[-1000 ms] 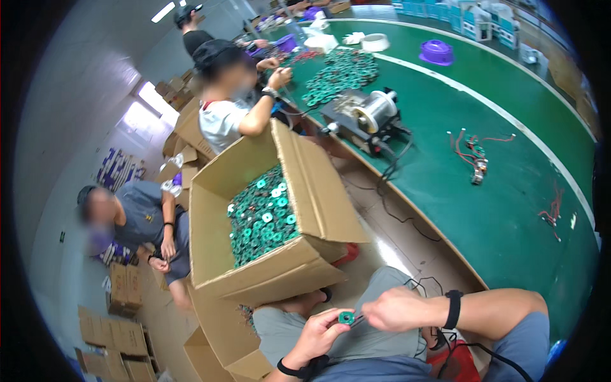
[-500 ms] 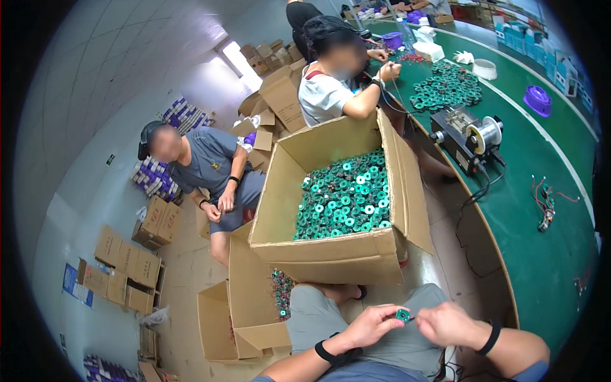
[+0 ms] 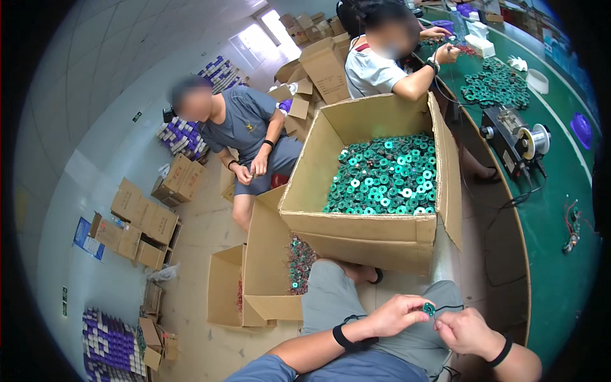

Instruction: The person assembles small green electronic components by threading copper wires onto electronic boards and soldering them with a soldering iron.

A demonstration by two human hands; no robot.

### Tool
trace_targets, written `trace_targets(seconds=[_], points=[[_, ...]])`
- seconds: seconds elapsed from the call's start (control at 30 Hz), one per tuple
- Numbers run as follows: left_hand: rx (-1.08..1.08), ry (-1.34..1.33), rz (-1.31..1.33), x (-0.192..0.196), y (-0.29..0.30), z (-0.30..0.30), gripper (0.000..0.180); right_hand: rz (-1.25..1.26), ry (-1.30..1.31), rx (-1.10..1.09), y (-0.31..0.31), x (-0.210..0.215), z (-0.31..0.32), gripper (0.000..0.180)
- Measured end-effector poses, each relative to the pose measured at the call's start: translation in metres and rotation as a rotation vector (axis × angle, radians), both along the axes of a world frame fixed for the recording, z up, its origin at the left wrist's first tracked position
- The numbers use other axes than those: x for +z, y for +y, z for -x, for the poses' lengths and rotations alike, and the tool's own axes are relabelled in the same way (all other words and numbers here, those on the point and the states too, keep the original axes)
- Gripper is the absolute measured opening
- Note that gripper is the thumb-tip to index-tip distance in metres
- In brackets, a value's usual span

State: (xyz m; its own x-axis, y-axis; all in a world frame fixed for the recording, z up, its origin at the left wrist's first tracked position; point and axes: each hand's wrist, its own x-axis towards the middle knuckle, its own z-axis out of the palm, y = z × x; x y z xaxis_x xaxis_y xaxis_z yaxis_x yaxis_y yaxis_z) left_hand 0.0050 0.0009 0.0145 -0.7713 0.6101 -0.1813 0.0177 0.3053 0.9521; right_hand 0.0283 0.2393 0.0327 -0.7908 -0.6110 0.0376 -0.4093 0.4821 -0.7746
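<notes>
My left hand (image 3: 402, 316) is closed, pinching a small green circuit board (image 3: 428, 309) between thumb and fingertips above my lap. Just to its right, my right hand (image 3: 469, 331) is closed too, its thumb and forefinger pressed together close beside the board. What the right fingers hold is too small to make out. A thin dark strand shows between the board and the right hand. Beyond my knees stands a big cardboard box (image 3: 356, 237) heaped with green ring-shaped circuit boards (image 3: 382, 181).
Left of my knee, a lower carton (image 3: 273, 307) contains boards with reddish wires. On the right runs a green workbench (image 3: 547, 245) bearing a black machine with a wire spool (image 3: 509, 143) and piled boards (image 3: 496, 86). One co-worker (image 3: 245, 121) sits at left, another (image 3: 382, 70) at the bench.
My view has turned, so the surroundings appear farther right and higher. Both hands stay close together over my lap, the board still in the left; the right fingertips sit slightly lower beside it.
</notes>
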Motion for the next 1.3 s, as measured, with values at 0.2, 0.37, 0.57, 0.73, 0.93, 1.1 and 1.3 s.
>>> trace_targets(seconds=[0.2,0.37,0.57,0.73,0.93,1.1,1.3], points=[[-0.024,0.057,0.013,-0.005,0.001,-0.001,0.03,-0.03,0.051,0.0,0.004,-0.007,0.0,0.01],[0.005,-0.012,0.011,-0.003,0.001,0.007,0.03,-0.06,0.082,-0.155,0.001,-0.016,0.01,0.009],[0.073,-0.101,-0.035,-0.011,-0.007,0.006,0.028,-0.149,0.164,-0.048,-0.002,-0.016,0.004,0.007],[0.03,-0.161,-0.027,-0.006,-0.008,0.006,0.029,-0.256,0.209,-0.061,-0.001,-0.012,0.006,0.008],[-0.08,-0.017,0.015,-0.003,-0.007,0.005,0.03,-0.231,0.243,-0.13,0.003,-0.018,0.012,0.007],[-0.064,0.045,-0.034,-0.006,-0.002,0.002,0.025,-0.144,0.166,0.021,0.002,-0.014,0.001,0.007],[-0.057,0.064,-0.023,-0.008,0.003,-0.002,0.032,-0.117,0.085,0.134,0.001,-0.004,-0.009,0.006]])
